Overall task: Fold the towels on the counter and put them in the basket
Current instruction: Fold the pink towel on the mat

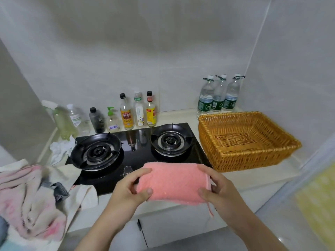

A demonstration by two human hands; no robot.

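**Head view: folded pink towel held in both hands, basket open at the right**

At lower centre of the frame, the small pink terry towel (172,183) is folded into a neat rectangle and held above the front edge of the pale counter (244,182). The left hand (130,189) pinches its left edge between thumb and fingers, and the right hand (217,189) pinches the right edge the same way. A thin pink loop dangles below the right hand.

The step in hand looks like the carry. It would go best with both pinches kept firm and the towel kept level so the fold holds, lowered flat onto the floor of the rectangular woven wicker basket (250,160) at centre right.

The basket holds nothing visible, and nothing blocks the short path to it. The black glass two-burner gas hob (137,156) lies just behind the towel. A heap of pink and cream towels (30,196) waits at lower left. Sauce bottles (138,111) and clear water bottles (219,95) line the back wall.
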